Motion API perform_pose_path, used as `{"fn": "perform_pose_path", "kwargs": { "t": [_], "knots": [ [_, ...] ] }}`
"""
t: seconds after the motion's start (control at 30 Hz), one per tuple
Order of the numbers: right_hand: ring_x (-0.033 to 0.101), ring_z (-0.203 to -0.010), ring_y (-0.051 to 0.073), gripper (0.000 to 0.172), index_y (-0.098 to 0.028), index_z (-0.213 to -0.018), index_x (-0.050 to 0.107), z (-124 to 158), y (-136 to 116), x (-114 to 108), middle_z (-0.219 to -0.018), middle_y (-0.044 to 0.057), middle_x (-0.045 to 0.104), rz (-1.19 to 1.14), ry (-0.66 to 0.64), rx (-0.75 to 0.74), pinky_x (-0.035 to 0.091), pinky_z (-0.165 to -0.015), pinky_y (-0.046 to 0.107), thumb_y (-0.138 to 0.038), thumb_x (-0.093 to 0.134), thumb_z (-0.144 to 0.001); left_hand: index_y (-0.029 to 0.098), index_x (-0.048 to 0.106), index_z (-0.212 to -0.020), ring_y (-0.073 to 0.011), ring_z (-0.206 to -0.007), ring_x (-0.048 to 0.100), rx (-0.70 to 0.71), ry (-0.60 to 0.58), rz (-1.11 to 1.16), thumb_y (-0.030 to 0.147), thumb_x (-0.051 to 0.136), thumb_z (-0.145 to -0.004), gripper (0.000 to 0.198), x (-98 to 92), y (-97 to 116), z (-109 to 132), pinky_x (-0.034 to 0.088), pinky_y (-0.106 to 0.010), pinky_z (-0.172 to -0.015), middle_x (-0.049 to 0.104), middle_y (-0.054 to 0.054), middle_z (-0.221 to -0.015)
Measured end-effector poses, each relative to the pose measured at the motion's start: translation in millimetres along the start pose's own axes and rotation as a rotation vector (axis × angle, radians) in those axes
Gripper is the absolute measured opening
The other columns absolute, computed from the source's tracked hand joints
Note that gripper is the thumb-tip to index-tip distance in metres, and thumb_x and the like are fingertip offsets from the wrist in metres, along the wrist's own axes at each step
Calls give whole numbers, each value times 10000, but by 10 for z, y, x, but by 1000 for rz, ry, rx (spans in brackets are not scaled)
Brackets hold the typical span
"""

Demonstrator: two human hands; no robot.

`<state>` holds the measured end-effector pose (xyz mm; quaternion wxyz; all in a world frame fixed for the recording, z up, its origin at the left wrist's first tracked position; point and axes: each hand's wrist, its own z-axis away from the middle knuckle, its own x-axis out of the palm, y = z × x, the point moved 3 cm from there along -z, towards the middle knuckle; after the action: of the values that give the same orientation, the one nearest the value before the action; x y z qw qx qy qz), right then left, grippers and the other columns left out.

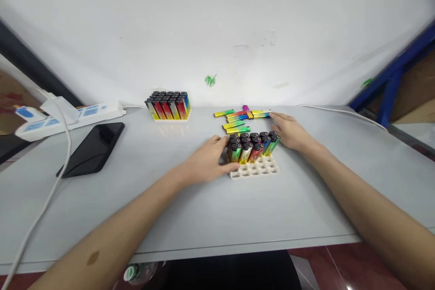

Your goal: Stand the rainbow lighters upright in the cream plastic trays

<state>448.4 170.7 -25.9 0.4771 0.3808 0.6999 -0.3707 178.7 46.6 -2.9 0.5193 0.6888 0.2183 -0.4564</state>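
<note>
A white lighter tray (255,170) stands on the table with several upright, metallic-coloured lighters (254,148) in its back rows; its front holes hold none. My left hand (208,161) grips the tray's left end, thumb at the front corner and fingers behind, against the lighters. Beyond the tray, several loose lighters (234,118) lie flat in a scattered group. My right hand (288,130) reaches to the right end of a yellow-and-blue lighter (261,114), fingertips at it with the fingers apart. Whether it is pinched cannot be made out.
A second tray full of lighters (168,106) stands near the wall, left of centre. At the left lie a black phone (93,150) and a white power strip (71,120) with a plug and trailing cable (50,204). Below the table edge shows a bottle (141,273).
</note>
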Motion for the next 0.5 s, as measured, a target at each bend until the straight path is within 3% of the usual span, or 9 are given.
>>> {"fn": "perform_pose_path", "kwargs": {
  "t": [0.17, 0.33, 0.5],
  "knots": [
    [581, -1208, 416, 493, -110, -1351, 669, 41, 30, -76, -1284, 230, 636, 55, 28, 179, 447, -1070, 554, -354, 494, -959, 188, 574, -1126, -306, -1038, 614, 4, 3, -7, 607, 626, -866, 496, 5, -8, 0, 519, -432, -912, 606, -116, -1119],
    [577, -1208, 419, 391, -137, -1101, 759, 73, 117, -123, -1154, 224, 658, 57, 36, 273, 476, -1009, 536, -432, 594, -904, 196, 583, -1128, -304, -1027, 616, 0, 11, 3, 586, 635, -859, 477, -5, 1, -1, 521, -435, -909, 613, -106, -1097],
    [660, -1054, 358, 240, -217, -892, 684, 89, 131, -288, -1065, 145, 711, -309, 139, 409, 521, -917, 503, -422, 743, -782, 205, 584, -1146, -303, -1021, 616, 6, 14, 15, 604, 630, -858, 495, -4, 3, -1, 526, -434, -900, 617, -104, -1092]
  ]
}}
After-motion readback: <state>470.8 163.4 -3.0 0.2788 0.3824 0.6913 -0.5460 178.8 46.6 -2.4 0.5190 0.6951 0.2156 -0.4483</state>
